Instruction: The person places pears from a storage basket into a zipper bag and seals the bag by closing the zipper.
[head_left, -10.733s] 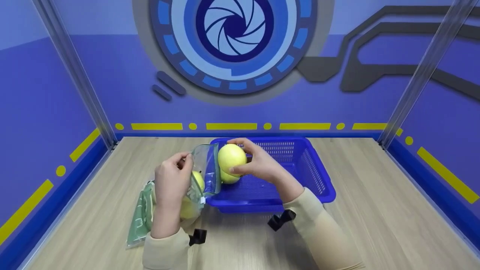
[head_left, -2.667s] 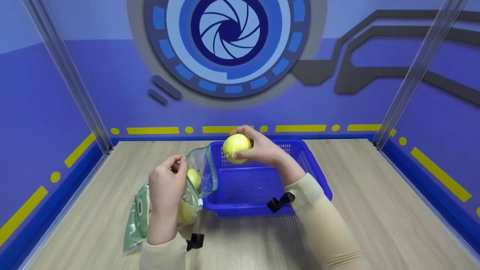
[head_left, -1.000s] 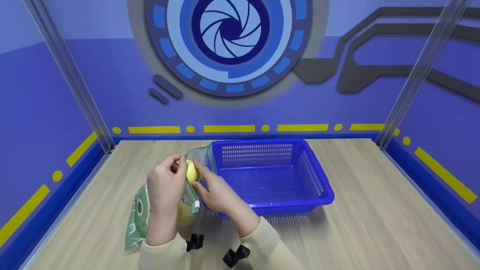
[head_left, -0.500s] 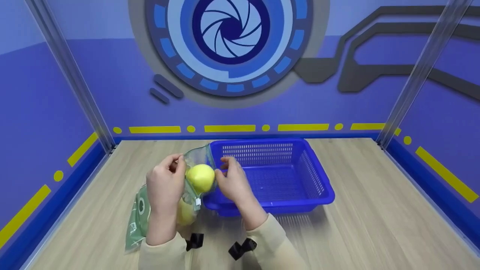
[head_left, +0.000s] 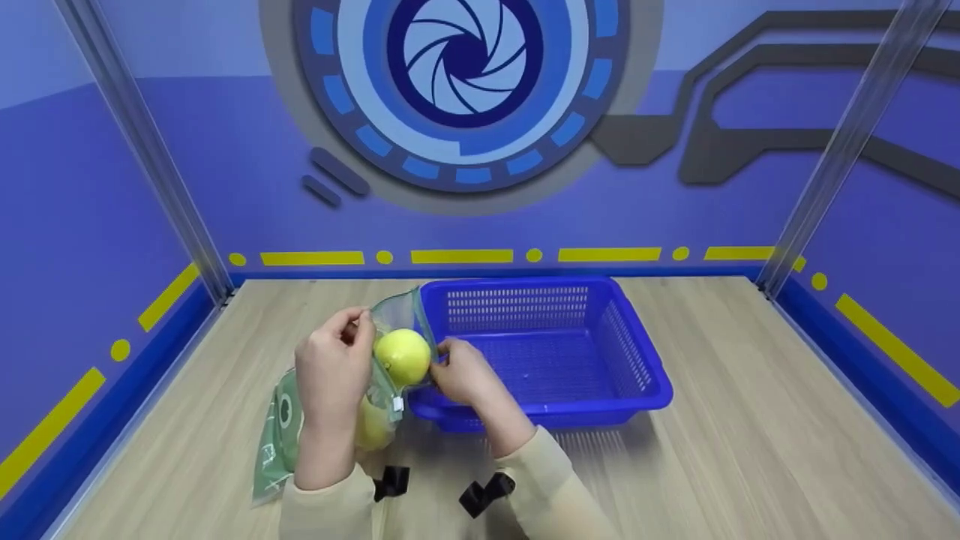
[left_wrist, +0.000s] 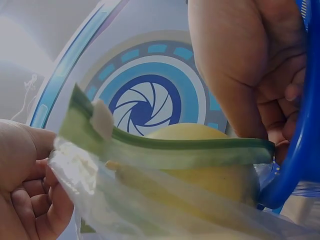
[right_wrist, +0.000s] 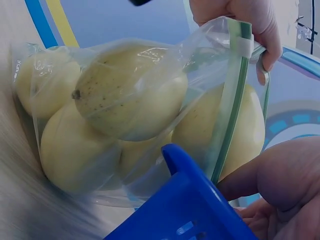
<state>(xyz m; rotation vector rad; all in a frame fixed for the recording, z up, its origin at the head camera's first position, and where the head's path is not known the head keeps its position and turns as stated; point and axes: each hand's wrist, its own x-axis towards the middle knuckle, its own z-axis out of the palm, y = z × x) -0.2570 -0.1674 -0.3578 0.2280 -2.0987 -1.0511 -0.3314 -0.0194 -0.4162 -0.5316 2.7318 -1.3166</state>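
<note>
A clear zip bag with green print [head_left: 279, 442] leans over the left rim of a blue plastic basket [head_left: 540, 411]. My left hand [head_left: 334, 375] pinches the left edge of its mouth. My right hand [head_left: 469, 373] pinches the opposite edge, as the left wrist view shows at the end of the green zip strip [left_wrist: 200, 152]. Between the hands, one round yellow-green fruit [head_left: 405, 356] sits in the bag's mouth. Several more such fruits [right_wrist: 131, 92] fill the bag in the right wrist view. A white slider [right_wrist: 245, 47] sits on the zip strip.
The basket's bare mesh floor [head_left: 540, 367] shows right of the bag. Wood-grain tabletop [head_left: 750, 420] extends around both. Blue printed panels [head_left: 480, 225] enclose the back and sides. A black wrist mount [head_left: 487, 493] is on each sleeve.
The right hand took a fruit from over the basket to the bag's mouth and let it go. It then drew back and took hold of the bag's right edge. The left hand kept its hold.
</note>
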